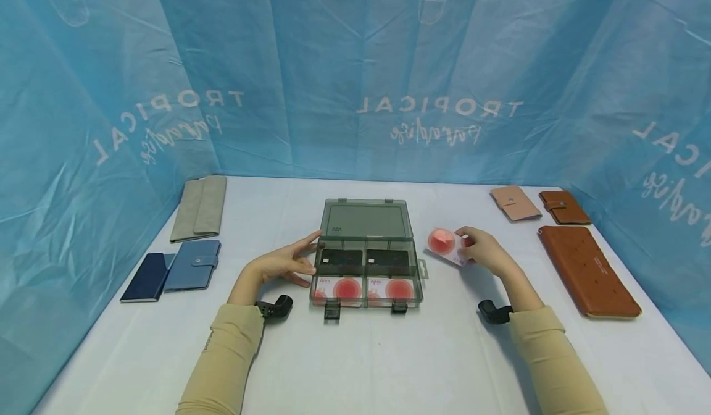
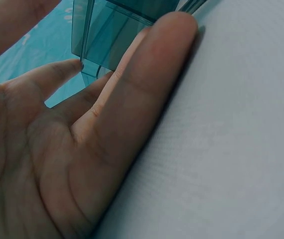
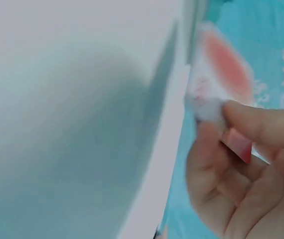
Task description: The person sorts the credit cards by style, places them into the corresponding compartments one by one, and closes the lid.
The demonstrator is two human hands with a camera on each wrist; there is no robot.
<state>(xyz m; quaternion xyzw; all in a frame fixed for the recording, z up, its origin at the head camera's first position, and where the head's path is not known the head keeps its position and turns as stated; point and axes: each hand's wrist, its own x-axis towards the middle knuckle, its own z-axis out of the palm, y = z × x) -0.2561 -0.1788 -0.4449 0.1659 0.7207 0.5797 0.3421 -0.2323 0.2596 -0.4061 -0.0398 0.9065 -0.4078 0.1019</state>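
Observation:
A clear grey-green plastic box (image 1: 365,273) lies with its lid (image 1: 366,218) folded back. Its rear compartments hold black cards (image 1: 341,260), its front ones white cards with red circles (image 1: 340,288). My left hand (image 1: 282,263) is at the box's left side, its fingers spread and fairly straight against the wall; the left wrist view shows the palm close to the tabletop. To the right of the box, my right hand (image 1: 482,249) pinches a white card with a red circle (image 1: 442,243) between thumb and fingers, raised off the table. A red corner shows among those fingers in the right wrist view.
On the left lie a grey-beige folded wallet (image 1: 200,208), a light blue snap case (image 1: 192,265) and a dark navy booklet (image 1: 145,278). On the right are a tan wallet (image 1: 515,203), a small brown wallet (image 1: 565,207) and a long brown wallet (image 1: 589,272). Blue curtains (image 1: 333,75) surround the table.

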